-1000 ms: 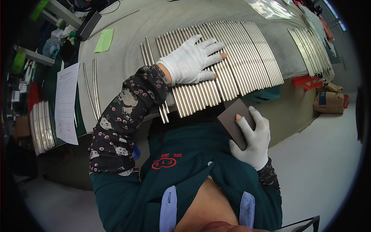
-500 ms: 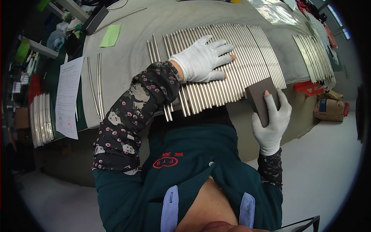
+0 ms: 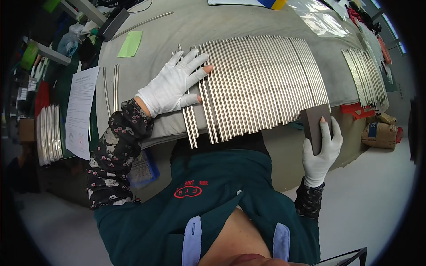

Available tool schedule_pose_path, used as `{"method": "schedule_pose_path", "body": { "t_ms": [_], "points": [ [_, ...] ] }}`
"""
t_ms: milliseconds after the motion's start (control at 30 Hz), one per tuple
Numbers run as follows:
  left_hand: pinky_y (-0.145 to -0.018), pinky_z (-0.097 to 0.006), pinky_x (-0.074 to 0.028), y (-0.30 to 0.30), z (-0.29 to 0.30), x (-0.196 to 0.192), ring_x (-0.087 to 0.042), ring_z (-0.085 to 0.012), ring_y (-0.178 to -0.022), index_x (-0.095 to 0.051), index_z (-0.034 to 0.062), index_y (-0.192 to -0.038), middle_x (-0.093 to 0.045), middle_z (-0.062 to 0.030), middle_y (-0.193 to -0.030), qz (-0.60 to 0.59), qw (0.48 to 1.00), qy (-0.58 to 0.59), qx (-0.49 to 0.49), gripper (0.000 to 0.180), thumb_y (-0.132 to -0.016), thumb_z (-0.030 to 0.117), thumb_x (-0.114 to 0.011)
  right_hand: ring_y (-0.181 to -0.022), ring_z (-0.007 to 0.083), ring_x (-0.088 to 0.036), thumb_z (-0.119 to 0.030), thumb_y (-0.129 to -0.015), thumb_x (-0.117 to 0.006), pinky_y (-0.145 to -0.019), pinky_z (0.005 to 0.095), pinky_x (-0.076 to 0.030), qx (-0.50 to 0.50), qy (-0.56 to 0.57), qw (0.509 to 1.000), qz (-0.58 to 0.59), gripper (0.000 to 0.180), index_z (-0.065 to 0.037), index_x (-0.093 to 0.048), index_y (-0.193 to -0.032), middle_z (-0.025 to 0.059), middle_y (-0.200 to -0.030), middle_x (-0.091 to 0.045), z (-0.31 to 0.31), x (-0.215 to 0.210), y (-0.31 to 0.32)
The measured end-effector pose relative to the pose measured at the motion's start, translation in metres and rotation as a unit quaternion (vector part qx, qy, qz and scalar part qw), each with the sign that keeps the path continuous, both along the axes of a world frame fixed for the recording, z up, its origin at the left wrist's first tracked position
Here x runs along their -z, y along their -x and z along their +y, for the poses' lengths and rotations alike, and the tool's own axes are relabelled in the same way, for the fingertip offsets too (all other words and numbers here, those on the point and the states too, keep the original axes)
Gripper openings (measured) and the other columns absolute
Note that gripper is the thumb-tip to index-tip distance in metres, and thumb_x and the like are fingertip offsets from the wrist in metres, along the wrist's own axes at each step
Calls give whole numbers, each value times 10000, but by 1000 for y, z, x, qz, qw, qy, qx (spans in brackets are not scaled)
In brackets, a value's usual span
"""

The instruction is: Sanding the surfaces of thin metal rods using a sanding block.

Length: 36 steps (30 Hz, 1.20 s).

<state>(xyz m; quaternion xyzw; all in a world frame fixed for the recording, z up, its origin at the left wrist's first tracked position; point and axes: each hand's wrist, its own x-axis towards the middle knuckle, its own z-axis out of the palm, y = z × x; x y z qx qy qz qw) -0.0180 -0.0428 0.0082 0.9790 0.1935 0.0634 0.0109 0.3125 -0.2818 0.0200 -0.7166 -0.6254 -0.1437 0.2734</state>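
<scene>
A wide row of thin, shiny metal rods (image 3: 262,84) lies side by side on the grey cloth-covered table. My left hand (image 3: 173,84), in a white glove with two bare fingertips, rests with fingers stretched over the row's left end, on a few rods (image 3: 191,126) set slightly apart. At the near right corner of the row, my right hand (image 3: 323,150), gloved in white too, grips a dark grey-brown rectangular block (image 3: 314,126). The block's upper end meets the rods' near ends; whether it presses on them I cannot tell.
Several more rods (image 3: 116,88) lie to the left, near a green paper slip (image 3: 130,43) and a printed sheet (image 3: 80,111). A bundle of flat metal strips (image 3: 364,75) sits at the right, by a red holder (image 3: 356,111). Clear plastic film (image 3: 317,20) lies at the back.
My left hand has slid left from the middle of the row to its left end. My right hand, still holding the block, has moved slightly right and nearer to me.
</scene>
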Motion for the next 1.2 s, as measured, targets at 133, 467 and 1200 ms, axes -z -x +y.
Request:
{"method": "schedule_pose_path", "body": {
  "t_ms": [133, 467, 1200],
  "points": [
    [-1166, -569, -122, -27, -4, -11, -231, -400, -1434, -224, 70, -1516, -242, -215, -1551, 74, 996, -35, -26, 829, -881, 514, -517, -1118, 379, -496, -111, -649, -683, -950, 461, -435, 3, -11, 1000, 0, 656, -93, -568, -1294, 230, -1323, -476, 6, -3, -2],
    [-1163, -455, -242, -50, 63, -4, -309, -360, -1409, -336, 30, -1461, -341, -214, -1503, -74, 980, -50, -176, 690, -973, 507, -437, -1134, 378, -492, -89, -654, -685, -964, 470, -427, 41, 3, 999, 13, 675, -104, -559, -1316, 227, -1341, -472, -12, 2, -12],
    [-1021, -452, -398, -88, 18, -29, -483, -360, -1232, -517, 33, -1259, -488, -198, -1331, -106, 990, -59, -67, 558, -817, 342, -658, -1174, 385, -483, -78, -664, -670, -990, 471, -410, 112, -32, 993, 17, 656, -83, -557, -1310, 232, -1357, -467, -9, 10, -46]
  ]
}}
